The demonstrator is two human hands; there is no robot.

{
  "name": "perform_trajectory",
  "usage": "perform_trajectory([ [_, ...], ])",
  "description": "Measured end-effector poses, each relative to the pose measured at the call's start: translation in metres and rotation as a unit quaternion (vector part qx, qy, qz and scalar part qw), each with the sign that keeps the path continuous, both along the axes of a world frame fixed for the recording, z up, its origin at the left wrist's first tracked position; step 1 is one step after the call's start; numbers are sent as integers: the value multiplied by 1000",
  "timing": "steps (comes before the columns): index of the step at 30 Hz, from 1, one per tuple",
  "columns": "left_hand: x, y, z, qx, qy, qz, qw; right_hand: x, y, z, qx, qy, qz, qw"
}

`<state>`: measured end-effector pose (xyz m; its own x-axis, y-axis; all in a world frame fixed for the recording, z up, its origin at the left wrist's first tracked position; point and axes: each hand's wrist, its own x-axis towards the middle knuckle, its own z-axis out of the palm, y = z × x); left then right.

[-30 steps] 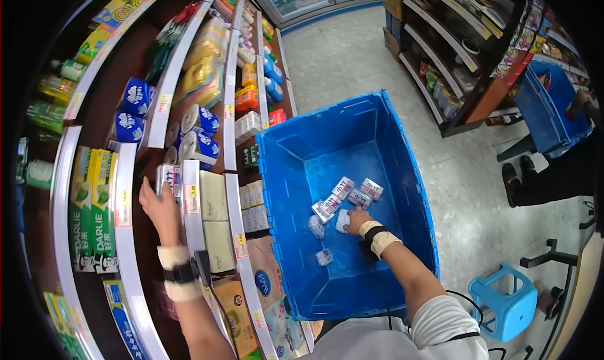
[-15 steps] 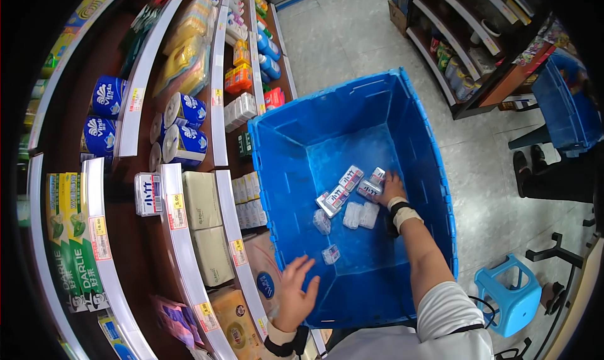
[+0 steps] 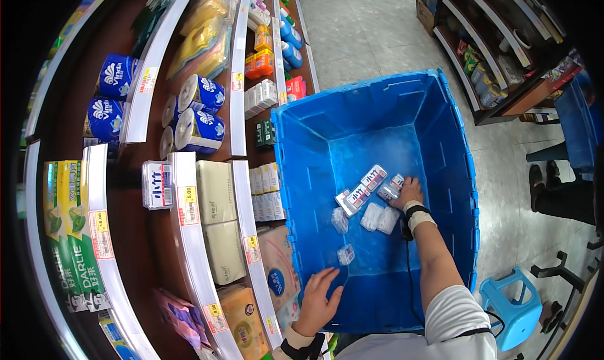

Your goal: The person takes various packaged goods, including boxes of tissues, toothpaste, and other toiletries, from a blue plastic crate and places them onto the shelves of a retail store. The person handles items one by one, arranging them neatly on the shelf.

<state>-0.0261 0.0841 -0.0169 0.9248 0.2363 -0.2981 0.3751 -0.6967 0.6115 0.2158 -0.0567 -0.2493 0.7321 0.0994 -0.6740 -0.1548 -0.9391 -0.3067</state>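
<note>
Two tall yellow-and-green cartons point(image 3: 75, 228) stand side by side at the far left of the shelf point(image 3: 145, 247), fronts outward, probably so shoppers can see them. Next come two blue packs point(image 3: 117, 77), one nearer than the other, then one small labelled box point(image 3: 157, 184) at a shelf edge, perhaps set there for easy reach. Two blue-and-white rolls point(image 3: 201, 92) show their ends clearly, with others partly hidden behind, and two cream packs point(image 3: 217, 193) lie end to end along the next strip.

One blue crate point(image 3: 305, 190) sits close beside the shelf, seemingly so both sides are within reach. Over the near end of its left edge is the left hand point(image 3: 319, 303), fingers apart, holding nothing. Inside, I count at least eight small packs point(image 3: 354, 201): one toward the left edge, one alone toward the near left corner, two labelled ones in a slanting row, two pale ones in the middle, and at least two by the right hand point(image 3: 410, 193). That hand reaches toward the right edge, its fingers against those packs; I cannot tell whether the grip is clamped or merely pressing, perhaps to line them up.
</note>
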Motion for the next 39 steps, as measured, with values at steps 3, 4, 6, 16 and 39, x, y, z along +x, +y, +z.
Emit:
perform_trajectory([
  [3,0,2,-1,0,3,-12,1000,-9,-1,-7,4,-82,17,996],
  [4,-1,3,-2,0,5,-12,1000,-13,-1,-9,4,-115,30,993],
  [6,-2,2,-3,-4,7,-10,1000,-18,-4,-13,25,-157,47,986],
  [16,-10,6,-3,-7,-6,-23,1000,-39,-5,-34,51,-236,68,968],
  [39,30,33,137,169,-213,-45,961,-57,38,325,447,-267,465,716],
])
